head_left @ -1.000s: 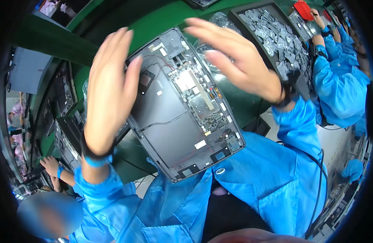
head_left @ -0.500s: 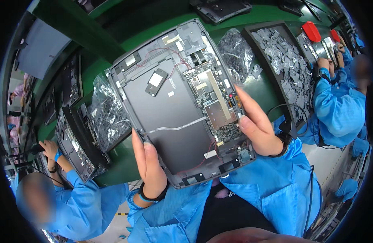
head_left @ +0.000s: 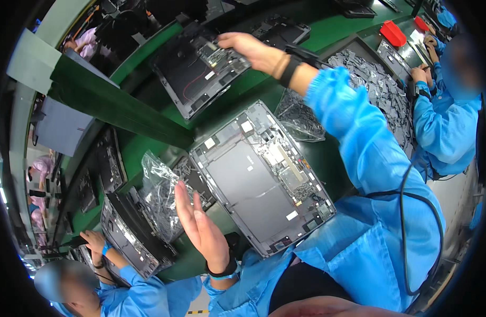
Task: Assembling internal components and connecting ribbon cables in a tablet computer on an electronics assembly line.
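My right hand (head_left: 251, 51) is stretched out to the far side of the bench. Its fingers grip the upper right edge of an opened tablet housing (head_left: 182, 76), which has a circuit board and a thin red wire inside. Nearer to me lies a second opened tablet housing (head_left: 235, 177), tilted in view, with a large dark flat area and a circuit board (head_left: 288, 169) along its right side. Beside this housing's left edge my left hand (head_left: 203, 232) is raised with its fingers straight, holding nothing.
Clear plastic bags (head_left: 161, 195) lie left of the near housing. A black tray (head_left: 354, 39) full of small dark parts stands to the right, near a red bin (head_left: 393, 34). A green post (head_left: 121, 105) crosses the left side. Co-workers sit on both sides; a black cable (head_left: 430, 206) hangs by my right arm.
Both hands held an opened tablet housing up close; now one lies on the bench before me. My right hand has moved far forward onto another housing, and my left hand is free.
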Motion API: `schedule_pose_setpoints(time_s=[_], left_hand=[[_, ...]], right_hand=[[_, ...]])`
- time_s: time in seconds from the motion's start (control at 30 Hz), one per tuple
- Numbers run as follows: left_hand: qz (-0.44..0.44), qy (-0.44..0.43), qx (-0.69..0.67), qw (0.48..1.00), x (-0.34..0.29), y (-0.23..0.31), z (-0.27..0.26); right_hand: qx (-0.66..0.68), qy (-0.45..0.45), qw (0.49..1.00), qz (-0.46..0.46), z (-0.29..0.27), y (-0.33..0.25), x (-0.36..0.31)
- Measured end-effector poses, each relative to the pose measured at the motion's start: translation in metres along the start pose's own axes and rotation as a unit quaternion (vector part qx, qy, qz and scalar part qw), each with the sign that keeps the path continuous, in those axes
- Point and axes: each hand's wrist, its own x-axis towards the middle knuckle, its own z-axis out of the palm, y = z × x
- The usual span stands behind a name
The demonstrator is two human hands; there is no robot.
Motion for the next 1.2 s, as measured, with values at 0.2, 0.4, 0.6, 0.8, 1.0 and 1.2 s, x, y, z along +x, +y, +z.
schedule_pose_setpoints(time_s=[0.2,0.4,0.6,0.8,1.0,1.2], left_hand=[[-0.053,0.011,0.026,0.998,-0.003,-0.013,-0.01],[-0.072,0.016,0.042,0.996,0.008,-0.014,-0.008],[-0.058,0.025,0.033,0.997,0.008,-0.018,-0.004],[-0.039,0.001,0.1,0.994,0.018,-0.019,-0.01],[0.019,-0.094,0.119,0.988,0.048,0.011,-0.003],[-0.152,-0.268,-0.11,0.945,0.083,0.039,0.042]], right_hand=[[-0.007,-0.005,0.999,0.036,-0.002,0.105,0.083],[-0.569,0.032,0.786,-0.24,-0.032,0.087,0.105],[-0.819,0.165,0.538,-0.115,-0.172,-0.053,0.084],[-0.627,0.207,0.749,0.053,-0.259,-0.03,0.11],[-0.426,0.145,0.892,0.051,-0.233,-0.072,0.078],[-0.194,0.091,0.973,-0.082,-0.18,-0.095,-0.019]])
